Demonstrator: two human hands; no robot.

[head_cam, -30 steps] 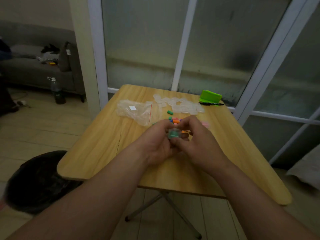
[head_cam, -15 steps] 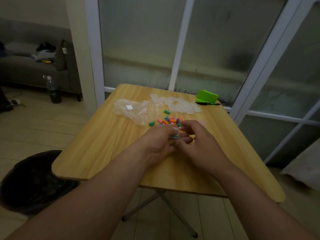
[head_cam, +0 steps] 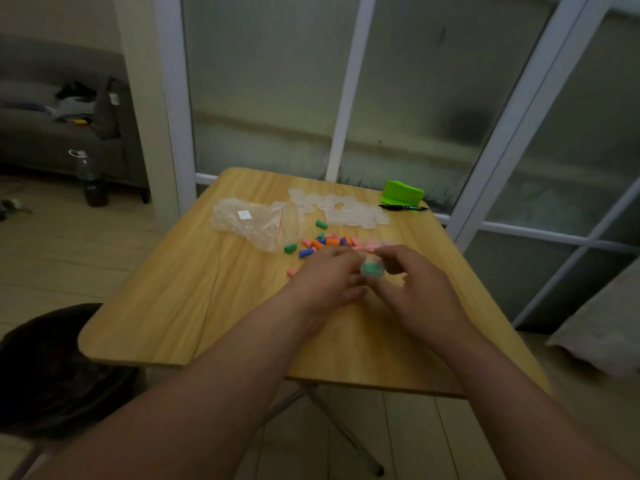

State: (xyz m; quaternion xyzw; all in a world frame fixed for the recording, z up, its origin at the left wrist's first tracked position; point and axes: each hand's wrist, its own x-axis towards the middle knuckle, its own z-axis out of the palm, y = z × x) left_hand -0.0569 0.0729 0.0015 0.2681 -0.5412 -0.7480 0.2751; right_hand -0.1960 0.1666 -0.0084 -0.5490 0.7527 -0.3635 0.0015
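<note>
As left grip (head_cam: pixel 329 284) and right grip (head_cam: pixel 417 292) meet, both pinch a small green-filled case (head_cam: pixel 372 269).
It hangs just on the person's side of the coloured pile (head_cam: pixel 327 241) on the surface (head_cam: pixel 194 306).

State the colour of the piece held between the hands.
Green; the piece shows best in the head view, slightly blurred.

At the frame's centre, the left hand (head_cam: pixel 329 282) and right hand (head_cam: pixel 412 289) pinch a small clear case (head_cam: pixel 372 269) with green inside over the wooden table (head_cam: pixel 173 306). Just above lie coloured foam plugs (head_cam: pixel 325 241), a plastic bag (head_cam: pixel 252 221) and a black pen (head_cam: pixel 403 207).
</note>
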